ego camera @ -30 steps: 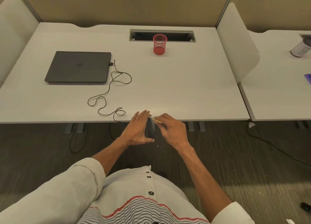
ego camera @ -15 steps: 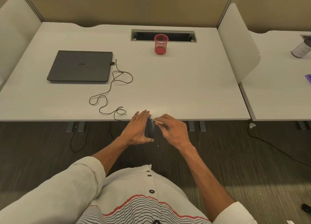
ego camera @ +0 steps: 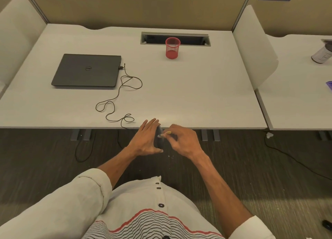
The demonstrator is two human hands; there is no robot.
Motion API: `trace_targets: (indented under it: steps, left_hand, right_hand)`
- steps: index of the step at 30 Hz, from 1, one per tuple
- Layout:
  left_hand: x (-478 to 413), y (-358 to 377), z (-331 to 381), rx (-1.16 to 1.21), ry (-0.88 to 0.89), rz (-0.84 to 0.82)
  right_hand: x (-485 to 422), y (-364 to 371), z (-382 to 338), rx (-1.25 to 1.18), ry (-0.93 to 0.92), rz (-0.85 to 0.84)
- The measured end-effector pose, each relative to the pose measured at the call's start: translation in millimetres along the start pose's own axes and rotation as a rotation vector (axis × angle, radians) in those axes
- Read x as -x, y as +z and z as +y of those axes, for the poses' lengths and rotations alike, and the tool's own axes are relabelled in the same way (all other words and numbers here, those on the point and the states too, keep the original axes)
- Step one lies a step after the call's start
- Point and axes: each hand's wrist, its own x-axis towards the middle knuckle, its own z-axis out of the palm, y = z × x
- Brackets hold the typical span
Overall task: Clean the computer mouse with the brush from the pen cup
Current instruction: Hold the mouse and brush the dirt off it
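My left hand [ego camera: 147, 140] cups the dark mouse [ego camera: 159, 136] on edge; my right hand [ego camera: 183, 141] pinches the brush [ego camera: 166, 134], its tip seemingly touching the mouse.

A single wide-angle view is given, from a camera worn on the person's head, aimed forward and steeply down. The white table [ego camera: 179, 95] is seen whole from its near edge to the far partition [ego camera: 125, 7], edges bowed by the lens. The person's chest and forearms are caught close below, carpet [ego camera: 269, 167] underneath.
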Motion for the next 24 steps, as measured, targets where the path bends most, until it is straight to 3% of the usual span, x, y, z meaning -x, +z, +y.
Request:
trace_targets:
  steps: [5, 13, 19, 24]
  left_hand:
    - [-0.7, -1.6, 2.9, 0.011, -0.011, 0.004]
    - [1.0, -2.9, 0.0, 0.071, -0.038, 0.018]
    - [-1.7, -3.3, 1.7, 0.059, -0.024, 0.030]
    - [-3.0, -3.5, 3.5, 0.051, -0.024, 0.030]
  right_hand:
    - [-2.9, 4.6, 0.6, 0.092, 0.006, 0.133]
    - [13.2, 6.8, 12.0, -0.042, 0.046, -0.205]
    - [10.5, 7.1, 12.6, -0.104, 0.068, 0.063]
    - [13.2, 7.5, 10.5, -0.024, 0.003, 0.099]
